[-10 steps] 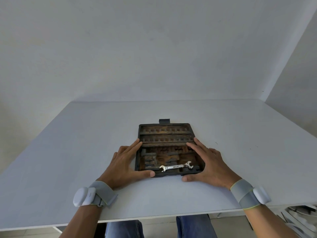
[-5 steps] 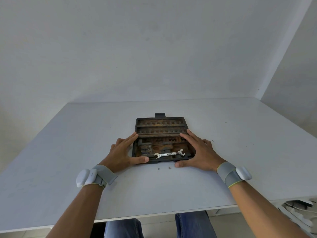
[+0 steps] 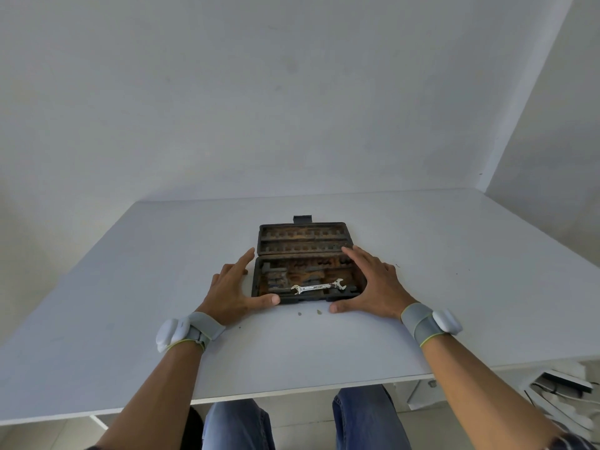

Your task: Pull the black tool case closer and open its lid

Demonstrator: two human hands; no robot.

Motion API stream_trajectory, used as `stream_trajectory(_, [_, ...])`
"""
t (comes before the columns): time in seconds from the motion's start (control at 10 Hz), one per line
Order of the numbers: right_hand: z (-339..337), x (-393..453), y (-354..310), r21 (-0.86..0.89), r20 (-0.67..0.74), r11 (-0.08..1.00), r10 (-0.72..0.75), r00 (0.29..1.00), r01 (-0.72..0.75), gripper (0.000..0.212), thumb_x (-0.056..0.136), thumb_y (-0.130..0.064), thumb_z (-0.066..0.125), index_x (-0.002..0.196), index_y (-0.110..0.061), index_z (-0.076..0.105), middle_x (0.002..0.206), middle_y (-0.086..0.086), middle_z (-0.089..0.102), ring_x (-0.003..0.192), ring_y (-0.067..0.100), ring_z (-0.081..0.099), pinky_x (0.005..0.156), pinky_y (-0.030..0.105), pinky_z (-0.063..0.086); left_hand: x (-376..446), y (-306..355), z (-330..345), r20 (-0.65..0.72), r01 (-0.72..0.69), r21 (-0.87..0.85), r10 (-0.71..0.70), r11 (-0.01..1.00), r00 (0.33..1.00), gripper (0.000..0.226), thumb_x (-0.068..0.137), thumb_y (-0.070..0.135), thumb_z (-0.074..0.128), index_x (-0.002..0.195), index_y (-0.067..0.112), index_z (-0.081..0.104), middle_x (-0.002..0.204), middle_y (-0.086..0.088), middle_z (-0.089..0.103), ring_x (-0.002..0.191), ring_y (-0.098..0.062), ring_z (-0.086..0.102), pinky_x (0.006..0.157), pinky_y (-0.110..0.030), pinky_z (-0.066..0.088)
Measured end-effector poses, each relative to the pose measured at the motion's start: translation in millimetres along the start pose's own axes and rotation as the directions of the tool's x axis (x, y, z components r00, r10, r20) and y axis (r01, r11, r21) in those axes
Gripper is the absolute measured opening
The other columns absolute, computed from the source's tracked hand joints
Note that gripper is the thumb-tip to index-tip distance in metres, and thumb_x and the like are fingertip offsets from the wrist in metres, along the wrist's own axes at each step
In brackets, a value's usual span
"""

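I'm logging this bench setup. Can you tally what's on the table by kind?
Tool case, lid open: 1
Wrench, in the case: 1
Hands, left and right, flanking the case: 2
Total: 4

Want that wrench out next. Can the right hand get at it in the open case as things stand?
Probably yes: the wrench lies uncovered in the tool case, lid flat back, with the right hand beside it.

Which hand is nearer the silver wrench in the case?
Right. The right hand lies against the case's right edge, beside the wrench head; the left hand rests outside the tool case's left wall, farther away.
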State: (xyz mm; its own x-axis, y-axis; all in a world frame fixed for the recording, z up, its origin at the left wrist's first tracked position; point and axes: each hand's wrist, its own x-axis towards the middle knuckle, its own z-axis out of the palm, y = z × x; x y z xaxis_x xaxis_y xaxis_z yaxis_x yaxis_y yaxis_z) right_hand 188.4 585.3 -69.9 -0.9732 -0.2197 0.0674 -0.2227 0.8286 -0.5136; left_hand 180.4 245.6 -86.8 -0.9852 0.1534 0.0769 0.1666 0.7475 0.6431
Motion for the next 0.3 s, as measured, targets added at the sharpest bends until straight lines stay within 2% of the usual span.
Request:
stream_trajectory(0.2, [1,-18,-9,0.017,-0.091,0.997,0.071,0.993,-0.070,0.150,0.044,-0.098,0.073,0.166,-0.034,0.014,0.175,-0.003,0.024,0.159,0.023,0.023,0.129,0.052,0.016,-22,13,6,-0.062,-0.001,0.136,0.010,0.991,0.998,0.143,0.055,0.097,0.067,0.166,0.026,0.014,0.166,-0.004,0.037,0.148,-0.026,0.033,0.122,-0.047,0.025])
stream_trajectory(0.3, [5,-23,-5,0.055,-0.120,0.992,0.115,0.986,-0.109,0.149,0.048,-0.094,0.076,0.167,-0.028,0.014,0.174,0.001,0.027,0.158,0.027,0.027,0.128,0.052,0.019,-31,11,10,-0.089,0.014,0.108,-0.004,0.994,0.996,0.144,0.056,0.097,0.065,0.167,0.021,0.014,0.169,-0.006,0.032,0.153,-0.027,0.030,0.123,-0.046,0.023])
